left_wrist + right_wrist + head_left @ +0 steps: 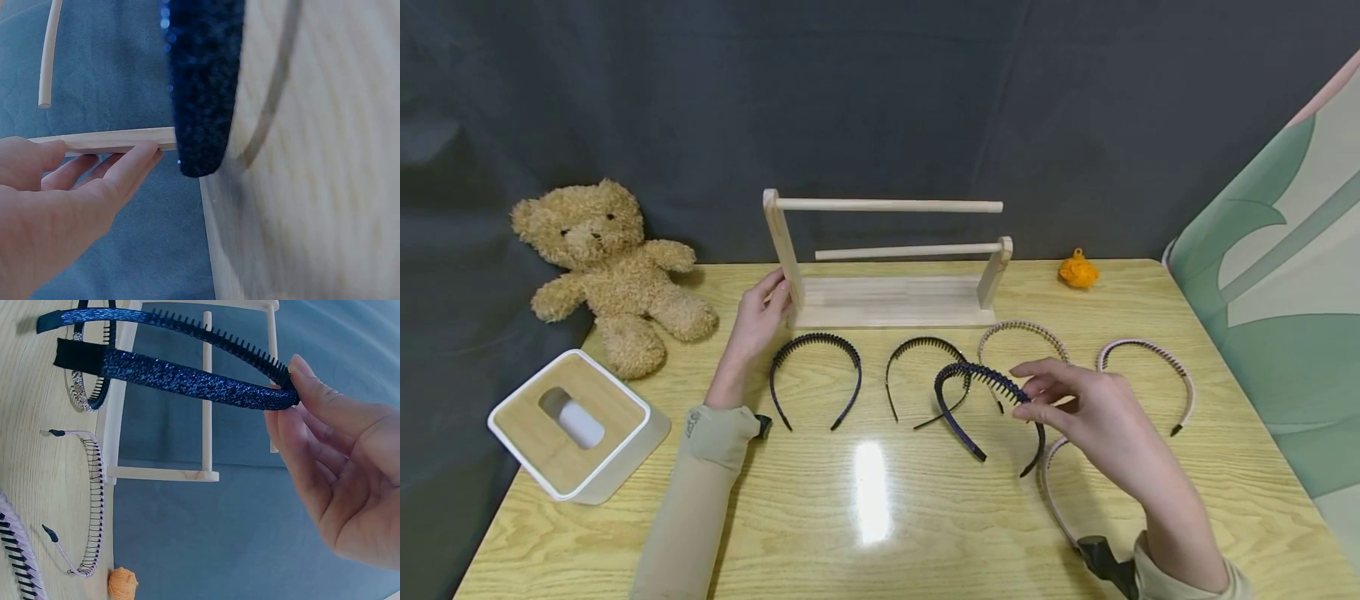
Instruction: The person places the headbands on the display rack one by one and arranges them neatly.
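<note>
My left hand [760, 317] grips the left post of a wooden rack [891, 302] with two horizontal rods. In the left wrist view the thumb lies on one side of that post [119, 139] and the fingers on the other. My right hand [1090, 408] pinches a glittery dark blue toothed headband [169, 375] near its top, above the table in front of the rack. Another dark headband [817, 337] lies near my left hand. Beside it lies a thinner dark one [928, 342], partly behind the held headband. Pale pink headbands [1150, 344] lie around my right hand, one partly hidden under the arm.
A teddy bear [625, 283] sits at the back left. In front of it stands a white box with a wooden lid [617, 408]. A small orange object [1078, 272] is at the back right. Dark cloth [880, 100] hangs behind the wooden table [805, 517].
</note>
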Demonstrator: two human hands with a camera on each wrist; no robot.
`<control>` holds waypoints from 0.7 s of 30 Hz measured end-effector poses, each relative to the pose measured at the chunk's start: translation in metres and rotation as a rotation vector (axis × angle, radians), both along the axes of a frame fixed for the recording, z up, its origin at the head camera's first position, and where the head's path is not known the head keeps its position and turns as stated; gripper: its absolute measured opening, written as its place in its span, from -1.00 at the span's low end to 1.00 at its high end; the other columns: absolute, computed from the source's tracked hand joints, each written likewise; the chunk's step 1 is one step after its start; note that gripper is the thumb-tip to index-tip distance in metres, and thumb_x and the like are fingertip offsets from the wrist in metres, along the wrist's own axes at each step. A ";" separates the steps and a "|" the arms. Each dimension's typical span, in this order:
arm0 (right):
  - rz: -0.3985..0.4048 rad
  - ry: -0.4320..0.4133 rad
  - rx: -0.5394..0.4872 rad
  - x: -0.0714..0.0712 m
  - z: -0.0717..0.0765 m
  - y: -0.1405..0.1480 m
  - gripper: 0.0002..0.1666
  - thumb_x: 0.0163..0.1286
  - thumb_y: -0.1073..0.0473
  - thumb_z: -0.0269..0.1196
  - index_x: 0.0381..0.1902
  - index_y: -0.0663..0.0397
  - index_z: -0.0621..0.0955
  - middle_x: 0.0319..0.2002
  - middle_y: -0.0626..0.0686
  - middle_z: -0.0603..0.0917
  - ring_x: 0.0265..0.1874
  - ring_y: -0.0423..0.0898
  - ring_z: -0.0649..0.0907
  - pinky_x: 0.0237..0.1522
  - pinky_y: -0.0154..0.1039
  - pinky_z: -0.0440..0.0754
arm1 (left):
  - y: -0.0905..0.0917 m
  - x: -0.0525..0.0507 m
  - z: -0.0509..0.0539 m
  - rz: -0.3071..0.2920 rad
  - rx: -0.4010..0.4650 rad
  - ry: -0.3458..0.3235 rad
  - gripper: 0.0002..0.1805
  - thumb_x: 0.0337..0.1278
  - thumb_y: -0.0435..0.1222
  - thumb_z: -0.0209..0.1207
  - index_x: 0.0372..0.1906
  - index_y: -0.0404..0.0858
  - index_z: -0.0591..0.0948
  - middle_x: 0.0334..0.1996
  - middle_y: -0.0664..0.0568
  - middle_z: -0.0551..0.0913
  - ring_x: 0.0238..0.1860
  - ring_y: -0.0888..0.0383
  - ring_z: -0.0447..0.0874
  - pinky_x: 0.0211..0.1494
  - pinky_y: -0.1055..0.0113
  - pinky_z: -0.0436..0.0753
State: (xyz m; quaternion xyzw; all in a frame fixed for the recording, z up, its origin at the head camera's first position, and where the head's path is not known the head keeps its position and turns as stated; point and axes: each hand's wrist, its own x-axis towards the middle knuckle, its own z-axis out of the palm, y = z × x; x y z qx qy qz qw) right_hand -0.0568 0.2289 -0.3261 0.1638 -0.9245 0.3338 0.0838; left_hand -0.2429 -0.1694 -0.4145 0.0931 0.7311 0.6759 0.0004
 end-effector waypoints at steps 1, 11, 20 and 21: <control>-0.005 0.003 -0.013 0.000 0.000 0.000 -0.59 0.18 0.38 0.61 0.00 0.24 0.77 -0.32 -0.17 0.76 -0.35 -0.30 0.71 -0.37 -0.42 0.80 | 0.000 0.000 0.000 0.002 -0.004 0.003 -0.50 0.78 -0.38 -0.17 0.59 -0.50 0.30 0.49 -0.47 0.34 0.46 -0.36 0.43 0.52 -0.02 0.52; -0.087 0.016 -0.097 0.004 0.008 -0.004 -0.68 0.17 0.42 0.62 -0.10 0.19 0.82 -0.34 -0.08 0.80 -0.40 -0.33 0.73 -0.36 -0.54 0.75 | 0.000 0.001 0.001 -0.001 -0.010 0.004 -0.50 0.78 -0.38 -0.15 0.60 -0.50 0.30 0.45 -0.49 0.38 0.46 -0.36 0.42 0.54 -0.03 0.51; -0.150 0.045 -0.195 0.004 0.010 -0.003 -0.62 0.16 0.45 0.62 -0.07 0.15 0.81 -0.36 -0.08 0.75 -0.38 -0.33 0.70 -0.33 -0.58 0.72 | -0.001 0.000 -0.001 0.006 -0.035 0.006 -0.50 0.78 -0.37 -0.15 0.60 -0.48 0.32 0.48 -0.45 0.38 0.45 -0.33 0.44 0.51 0.03 0.56; -0.157 0.048 -0.209 0.004 0.010 -0.003 -0.61 0.15 0.46 0.62 -0.06 0.16 0.80 -0.36 -0.09 0.75 -0.38 -0.33 0.70 -0.33 -0.58 0.71 | -0.001 0.000 -0.001 0.007 -0.038 0.007 -0.50 0.78 -0.37 -0.15 0.60 -0.48 0.31 0.48 -0.46 0.38 0.46 -0.33 0.43 0.51 0.03 0.56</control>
